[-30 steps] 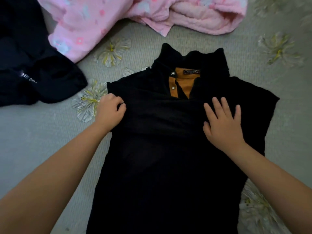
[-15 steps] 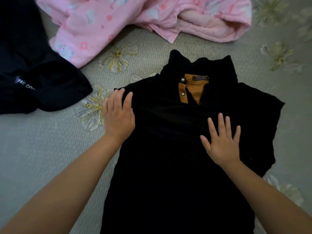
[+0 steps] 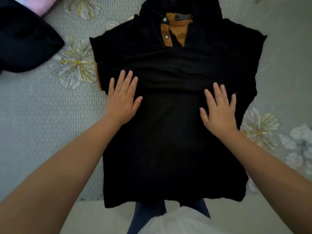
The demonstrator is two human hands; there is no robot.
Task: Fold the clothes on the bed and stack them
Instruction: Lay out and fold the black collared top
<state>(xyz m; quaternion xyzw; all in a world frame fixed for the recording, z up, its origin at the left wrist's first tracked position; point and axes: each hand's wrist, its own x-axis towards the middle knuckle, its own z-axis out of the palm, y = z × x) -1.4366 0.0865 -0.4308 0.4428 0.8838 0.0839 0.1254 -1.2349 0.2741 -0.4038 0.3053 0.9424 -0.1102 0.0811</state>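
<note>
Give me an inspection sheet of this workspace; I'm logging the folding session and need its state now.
Surface: grey bedspread with a flower print.
Job's things: black shirt lies spread flat, mustard-lined collar away from the person, sleeves folded across the chest; its hem hangs over the bed's edge.
Clutter: dark navy garment at upper left; pink garment only partly in view behind it.
Grippers: left hand and right hand lie flat on the shirt, fingers straight.
Cables: nothing seen.
Surroundings: person's legs at the bed's edge.
</note>
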